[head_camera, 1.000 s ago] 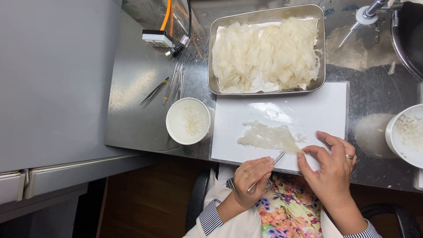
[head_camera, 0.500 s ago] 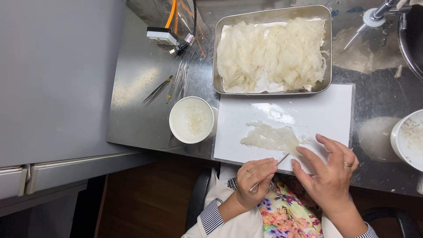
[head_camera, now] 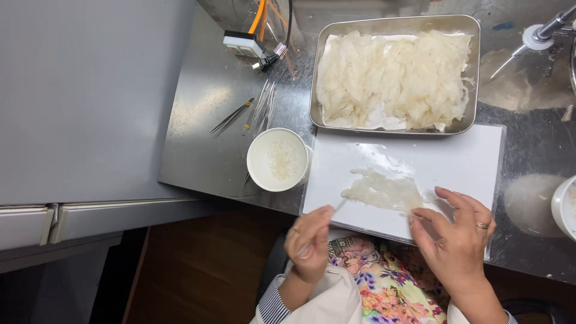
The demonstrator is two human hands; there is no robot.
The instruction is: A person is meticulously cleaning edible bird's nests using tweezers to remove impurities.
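The left hand (head_camera: 311, 243) is curled shut around thin tweezers (head_camera: 333, 211), whose tips point toward 1 o'clock and reach the left end of a pale, translucent strip (head_camera: 384, 192). That strip lies flat on a white board (head_camera: 444, 159), near the board's lower edge, running roughly from 9 to 3 o'clock. The right hand (head_camera: 459, 240), a ring on one finger, rests at the strip's right end with its fingers spread apart; the fingertips (head_camera: 420, 214) press down at the strip's edge, and nothing is held in it. Directly at 12 o'clock from the board, touching its upper edge, sits a metal tray (head_camera: 474, 72) heaped with more pale strips (head_camera: 393, 78). At 9 o'clock from the board, just beside it, stands a white bowl (head_camera: 258, 171) with a little clump of pale bits in its middle. Spare tweezers (head_camera: 231, 119) lie on the steel counter (head_camera: 198, 144) at 11 o'clock from the bowl. Another white bowl (head_camera: 563, 207) shows partly at the right edge of the view, well apart from the right hand.
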